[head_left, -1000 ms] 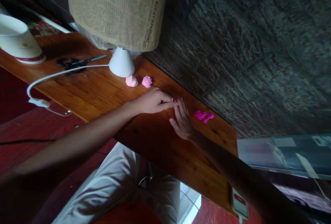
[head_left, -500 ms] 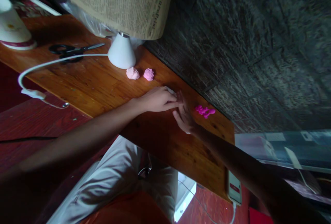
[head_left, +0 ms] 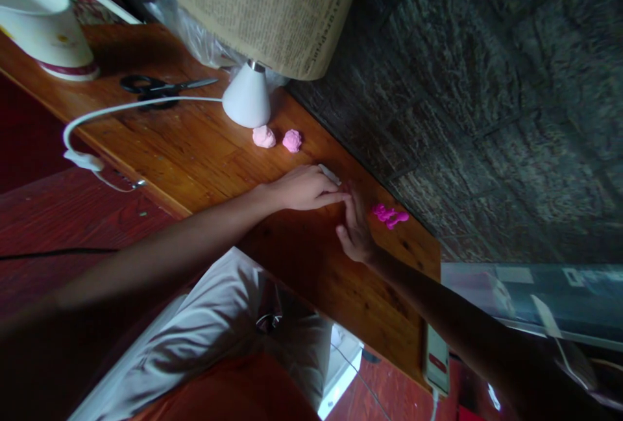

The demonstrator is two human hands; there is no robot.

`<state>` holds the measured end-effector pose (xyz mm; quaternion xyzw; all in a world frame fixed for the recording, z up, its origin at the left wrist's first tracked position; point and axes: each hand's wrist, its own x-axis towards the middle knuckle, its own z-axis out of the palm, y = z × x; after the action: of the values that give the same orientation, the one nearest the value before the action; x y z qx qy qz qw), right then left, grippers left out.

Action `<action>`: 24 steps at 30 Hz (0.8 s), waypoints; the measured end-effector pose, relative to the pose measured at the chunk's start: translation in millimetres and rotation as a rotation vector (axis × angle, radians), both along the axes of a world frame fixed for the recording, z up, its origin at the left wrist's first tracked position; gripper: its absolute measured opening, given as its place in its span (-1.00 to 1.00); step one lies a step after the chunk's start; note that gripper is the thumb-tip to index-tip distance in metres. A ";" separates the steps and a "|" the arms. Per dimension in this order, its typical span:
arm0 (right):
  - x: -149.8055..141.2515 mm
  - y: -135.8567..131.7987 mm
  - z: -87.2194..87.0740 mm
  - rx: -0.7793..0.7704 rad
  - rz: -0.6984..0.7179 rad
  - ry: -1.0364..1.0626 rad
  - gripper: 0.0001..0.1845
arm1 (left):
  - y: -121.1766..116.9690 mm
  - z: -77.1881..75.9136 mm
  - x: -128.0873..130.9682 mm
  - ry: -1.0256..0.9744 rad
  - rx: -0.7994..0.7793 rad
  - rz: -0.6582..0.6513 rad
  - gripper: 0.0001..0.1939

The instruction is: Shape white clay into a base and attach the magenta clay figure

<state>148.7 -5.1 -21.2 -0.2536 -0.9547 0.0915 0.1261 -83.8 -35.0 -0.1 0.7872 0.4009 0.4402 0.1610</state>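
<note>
My left hand (head_left: pixel 307 187) is palm down over the wooden table, its fingers closed together and pointing right. A small white piece (head_left: pixel 329 174) shows along the far side of those fingers; its kind is not clear, and the hand hides part of it. My right hand (head_left: pixel 357 229) meets it from the right, fingers stretched and thumb apart, fingertips touching the left fingertips. Beyond the left hand lie a pale pink clay lump (head_left: pixel 263 137) and a brighter pink clay lump (head_left: pixel 292 141). Right of my right hand is a magenta knobbly piece (head_left: pixel 390 216).
A lamp (head_left: pixel 246 98) with a newsprint shade stands at the back, its white cable (head_left: pixel 141 104) looping left. Scissors (head_left: pixel 160 89) and a paper cup (head_left: pixel 53 25) are at far left. A phone (head_left: pixel 437 359) sits at the right table edge, beside the stone-textured wall (head_left: pixel 487 96).
The view has shifted a little, so the table things appear farther right. My right thumb stands farther from the left hand, and more of the white piece shows.
</note>
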 end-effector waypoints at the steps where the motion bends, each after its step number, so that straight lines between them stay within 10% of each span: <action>1: -0.2 -0.5 -1.7 0.008 0.000 -0.016 -0.15 | -0.5 0.1 0.0 0.036 0.004 -0.008 -0.51; 16: -3.3 11.2 10.8 -0.139 -0.067 0.038 -0.22 | -0.4 -1.5 -0.7 0.137 0.014 0.045 -0.47; 24: -26.8 24.2 12.4 0.062 -0.085 0.175 -0.26 | -1.4 1.3 -1.9 0.149 0.027 0.060 -0.44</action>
<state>121.8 19.1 -8.8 -0.2810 -0.9307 0.0784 0.2205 -85.7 -36.4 1.1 0.8074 0.4291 0.3906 0.1069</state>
